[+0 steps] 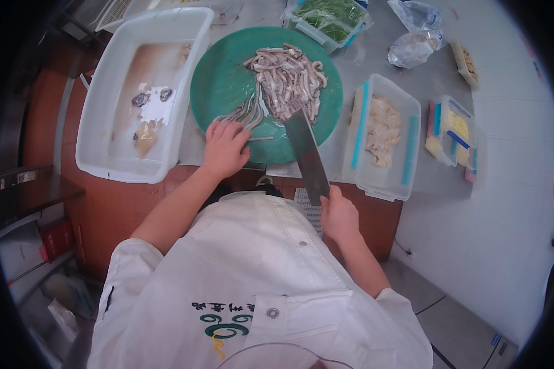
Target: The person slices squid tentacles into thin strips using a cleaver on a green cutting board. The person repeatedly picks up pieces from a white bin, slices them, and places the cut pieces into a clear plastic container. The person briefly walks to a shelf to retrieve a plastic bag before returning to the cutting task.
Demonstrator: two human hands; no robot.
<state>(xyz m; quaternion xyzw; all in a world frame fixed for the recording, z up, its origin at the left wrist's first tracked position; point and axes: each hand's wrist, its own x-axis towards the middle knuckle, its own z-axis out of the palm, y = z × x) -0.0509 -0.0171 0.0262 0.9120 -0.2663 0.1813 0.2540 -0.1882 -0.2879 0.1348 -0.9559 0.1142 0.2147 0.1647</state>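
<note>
A round green cutting board (pixel 221 69) lies on the metal table in front of me. Cut squid strips (pixel 288 83) are heaped on its upper right part. My left hand (pixel 226 147) rests at the board's lower left edge, its fingers on a bunch of long squid tentacles (pixel 254 113). One thin strip (pixel 261 138) lies just right of those fingers. In my right hand (pixel 339 214) is the handle end of a cleaver (pixel 307 154). The broad blade points up and left over the board's lower right edge, and its tip is at the bottom of the heap.
A white plastic tub (pixel 85 133) with cloudy liquid and scraps stands left. To the right is a clear container (pixel 411 184) of pale pieces, with smaller boxes (pixel 452 127) beyond. A container of greens (pixel 330 18) and a plastic bag (pixel 413 48) sit at the back.
</note>
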